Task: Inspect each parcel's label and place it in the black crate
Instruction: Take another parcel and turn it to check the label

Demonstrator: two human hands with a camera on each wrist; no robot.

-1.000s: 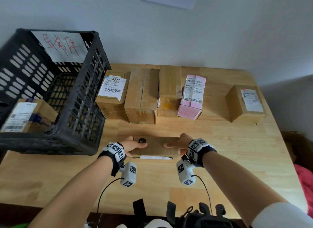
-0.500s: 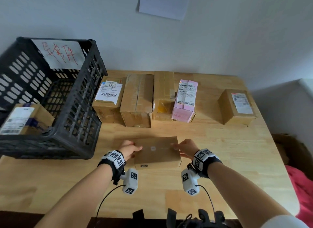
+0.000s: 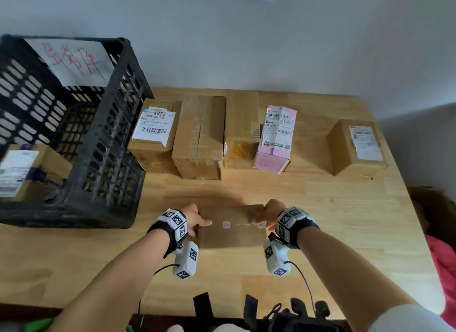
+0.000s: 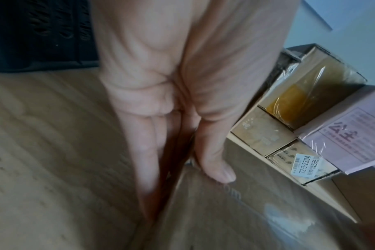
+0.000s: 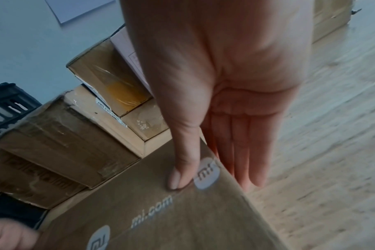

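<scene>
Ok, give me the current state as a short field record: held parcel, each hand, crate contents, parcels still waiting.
held parcel: flat brown box with mi.com print, at the table's near middle; no shipping label on the visible faces
left hand: grips the box's left end, thumb on top
right hand: grips the right end, thumb on top, fingers along the side
black crate: holds one labelled box
waiting: five parcels in a row at the back of the table, including a pink box
</scene>
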